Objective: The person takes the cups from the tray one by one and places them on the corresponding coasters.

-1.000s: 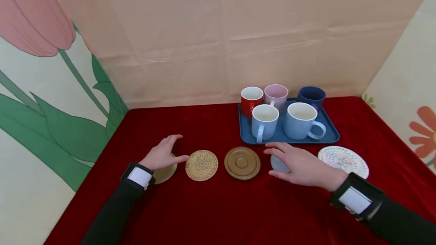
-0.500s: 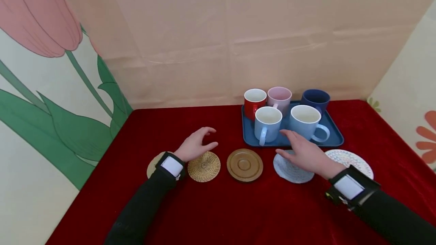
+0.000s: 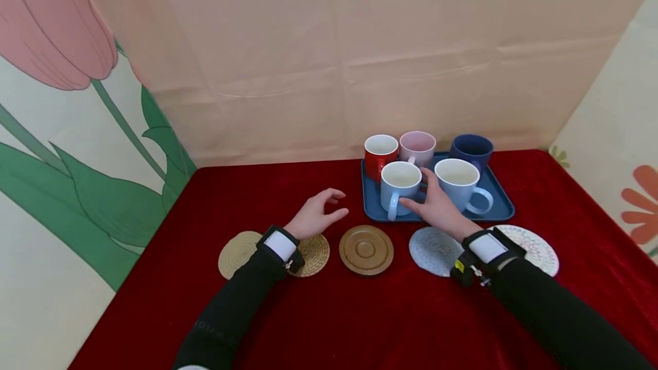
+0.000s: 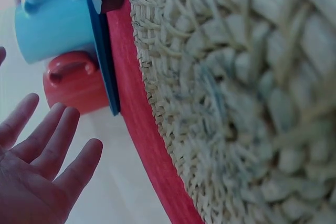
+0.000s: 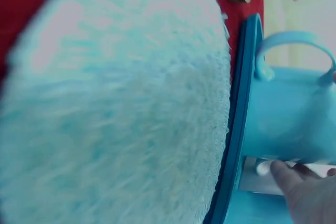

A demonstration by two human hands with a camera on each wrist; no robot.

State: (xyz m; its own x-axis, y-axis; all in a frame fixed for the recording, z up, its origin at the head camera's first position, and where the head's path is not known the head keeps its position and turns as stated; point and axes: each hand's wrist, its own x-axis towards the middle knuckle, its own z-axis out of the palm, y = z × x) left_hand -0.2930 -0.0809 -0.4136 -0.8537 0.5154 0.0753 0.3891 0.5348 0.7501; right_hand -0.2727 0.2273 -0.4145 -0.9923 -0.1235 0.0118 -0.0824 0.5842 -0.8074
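Observation:
In the head view my right hand [image 3: 439,205] reaches onto the blue tray [image 3: 496,210] and grips the front-left light blue mug [image 3: 399,187]. Its thumb lies near the handle, and the fingers go down the mug's right side, partly hidden in the gap before the other light blue mug [image 3: 454,187]. The right wrist view has this mug [image 5: 289,114] upright on the tray, with a finger beside its wall. Relaxed and holding nothing, my left hand [image 3: 316,216] hovers above the woven straw coaster [image 3: 315,257]; its fingers are spread in the left wrist view.
Behind stand a red mug [image 3: 379,156], a pink mug [image 3: 417,147] and a navy mug [image 3: 471,149]. A row holds a pale coaster [image 3: 237,253], a brown wooden coaster [image 3: 366,250], a grey-blue coaster [image 3: 434,253] and a white patterned coaster [image 3: 537,250]. Red cloth [image 3: 360,318] covers the table.
My right hand has moved forward and left from over the grey-blue coaster to the front-left light blue mug. My left hand has moved right from the pale coaster. The mugs stay put.

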